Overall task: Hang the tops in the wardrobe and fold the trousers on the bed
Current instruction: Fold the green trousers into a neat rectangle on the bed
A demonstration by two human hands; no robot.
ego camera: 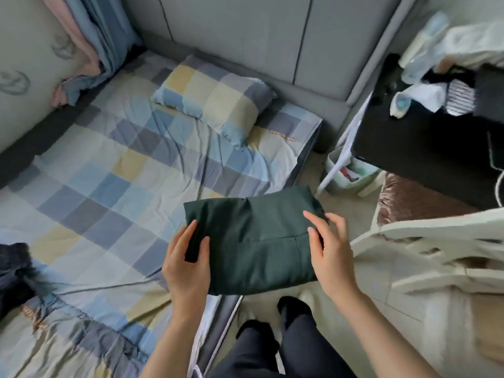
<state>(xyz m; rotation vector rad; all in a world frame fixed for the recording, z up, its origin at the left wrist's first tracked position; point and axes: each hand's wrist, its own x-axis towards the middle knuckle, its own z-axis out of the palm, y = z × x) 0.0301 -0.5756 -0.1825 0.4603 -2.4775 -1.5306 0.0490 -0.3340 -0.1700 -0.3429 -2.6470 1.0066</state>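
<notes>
While our left hand (188,257) and right hand (326,241) grip the folded green trousers (253,241) at the bed (109,186) edge, we judge setting them down comes next.

pillow (212,100) on bed (95,186) | folded trousers (253,241) over bed's right edge

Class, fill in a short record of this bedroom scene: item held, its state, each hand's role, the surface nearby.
item held: dark green trousers
state: folded into a compact rectangle, partly past the bed edge
left hand: grips the left end
right hand: grips the right end
surface: checked bedsheet
also on bed: checked pillow
</notes>
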